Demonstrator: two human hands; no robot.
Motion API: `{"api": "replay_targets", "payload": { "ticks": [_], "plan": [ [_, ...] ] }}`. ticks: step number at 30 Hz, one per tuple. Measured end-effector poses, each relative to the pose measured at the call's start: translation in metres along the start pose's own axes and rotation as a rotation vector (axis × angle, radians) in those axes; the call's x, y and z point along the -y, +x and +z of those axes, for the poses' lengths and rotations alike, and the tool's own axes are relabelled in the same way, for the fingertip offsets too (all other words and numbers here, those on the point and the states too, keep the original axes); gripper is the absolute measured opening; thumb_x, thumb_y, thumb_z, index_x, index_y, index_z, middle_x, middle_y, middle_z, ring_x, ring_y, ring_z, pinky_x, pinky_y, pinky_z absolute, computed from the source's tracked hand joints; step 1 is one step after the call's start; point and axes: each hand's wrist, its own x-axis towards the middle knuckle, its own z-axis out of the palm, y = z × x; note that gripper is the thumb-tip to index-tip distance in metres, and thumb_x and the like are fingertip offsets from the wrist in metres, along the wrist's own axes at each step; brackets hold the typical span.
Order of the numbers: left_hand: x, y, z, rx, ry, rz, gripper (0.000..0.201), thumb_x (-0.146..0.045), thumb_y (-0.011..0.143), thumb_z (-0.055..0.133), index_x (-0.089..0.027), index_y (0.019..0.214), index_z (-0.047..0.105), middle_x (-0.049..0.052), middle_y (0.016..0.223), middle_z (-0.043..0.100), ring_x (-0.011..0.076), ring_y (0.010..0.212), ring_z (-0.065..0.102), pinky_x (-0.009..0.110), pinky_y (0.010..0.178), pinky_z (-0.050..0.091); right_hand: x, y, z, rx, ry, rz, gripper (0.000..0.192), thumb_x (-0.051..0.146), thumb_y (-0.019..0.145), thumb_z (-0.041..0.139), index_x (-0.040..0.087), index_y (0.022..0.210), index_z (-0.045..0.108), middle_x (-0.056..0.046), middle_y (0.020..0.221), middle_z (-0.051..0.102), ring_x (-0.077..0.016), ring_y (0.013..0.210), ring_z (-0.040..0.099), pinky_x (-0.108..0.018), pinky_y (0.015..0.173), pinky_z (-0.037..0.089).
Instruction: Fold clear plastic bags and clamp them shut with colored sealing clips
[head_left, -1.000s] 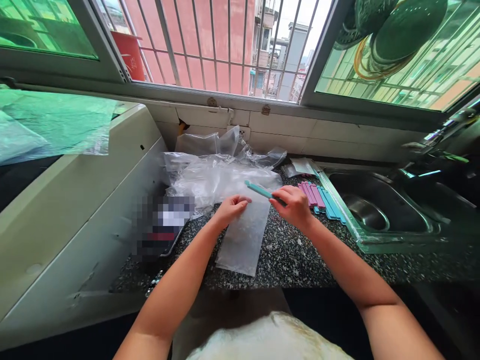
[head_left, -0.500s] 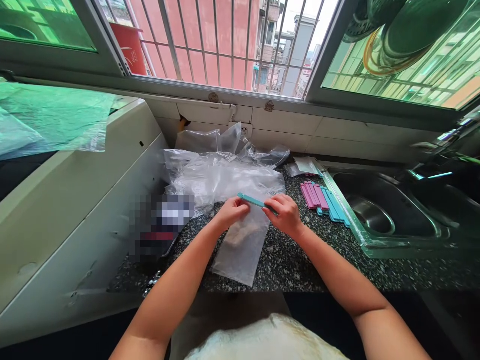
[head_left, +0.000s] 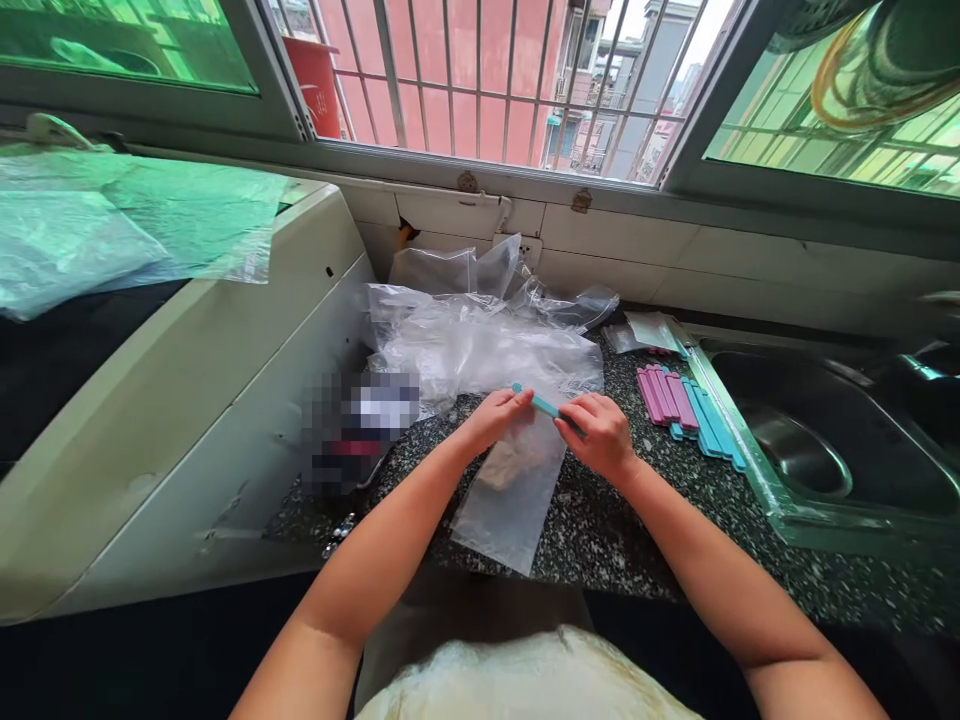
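Between my two hands a slim blue bag clip (head_left: 545, 405) lies across a clear plastic bag (head_left: 504, 520), which has something pale beige inside. My left hand (head_left: 501, 412) is closed on the clip's left part, with the thumb along it. On the right end, my right hand (head_left: 600, 428) pinches the same clip with its fingers curled. The bag hangs down from the clip toward the counter's front edge. Whether the clip is fully fastened, I cannot tell.
Crumpled clear plastic bags (head_left: 480, 340) lie behind my hands on the speckled counter (head_left: 600, 535). To the right are pink clips (head_left: 664, 396), blue clips (head_left: 712, 425) and a metal sink (head_left: 802, 455). A white appliance (head_left: 300, 290) stands left.
My view has turned slightly left, so everything sits further right in the picture. Both hands stay on the clip, with my left fingers shifted a little along it.
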Motion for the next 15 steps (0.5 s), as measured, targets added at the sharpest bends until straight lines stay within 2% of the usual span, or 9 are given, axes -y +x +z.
{"api": "replay_targets", "payload": {
  "ticks": [6,15],
  "plan": [
    [0.0049,0.0025,-0.0002,-0.042,-0.035,-0.06,0.064,-0.075,0.065,0.044,-0.013,0.054,0.053,0.0,0.047,0.045,0.0084,0.042,0.037,0.025,0.044,0.026,-0.0001,-0.0017,0.0023,0.012,-0.053,-0.025,0.012,0.027,0.082,0.055,0.018,0.078,0.062,-0.003,0.072,0.064,-0.0167,0.07,0.053,-0.029,0.067,0.037],
    [0.0078,0.0052,0.0003,-0.078,-0.025,-0.083,0.056,-0.054,0.082,0.039,-0.013,0.048,0.055,0.001,0.043,0.049,0.0102,0.042,0.04,0.026,0.048,0.029,0.0035,-0.0001,0.0013,-0.01,-0.062,-0.048,0.01,0.024,0.078,0.055,0.018,0.071,0.06,-0.003,0.067,0.061,-0.0162,0.067,0.051,-0.028,0.065,0.037]
  ]
}}
